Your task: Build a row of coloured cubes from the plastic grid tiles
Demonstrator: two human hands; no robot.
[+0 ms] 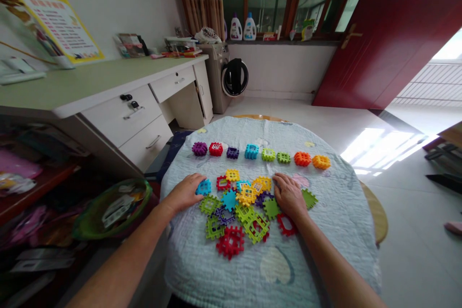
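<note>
A heap of flat, toothed plastic building tiles [245, 211] in red, green, yellow, blue and purple lies on a round table under a pale quilted cloth [325, 231]. Behind the heap, several assembled tile cubes [260, 152] stand in a row from purple to orange. My left hand [186, 192] rests palm down at the heap's left edge, fingertips against a blue tile [204, 186]. At the right edge my right hand [288, 195] lies flat over the tiles, next to a green tile [309, 198]. Neither hand grips anything.
A desk with drawers [137, 110] runs along the left wall. A green basket [111, 207] of odds and ends sits beside the table at lower left. A washing machine [225, 77], detergent bottles on the sill and a red door [390, 33] stand beyond.
</note>
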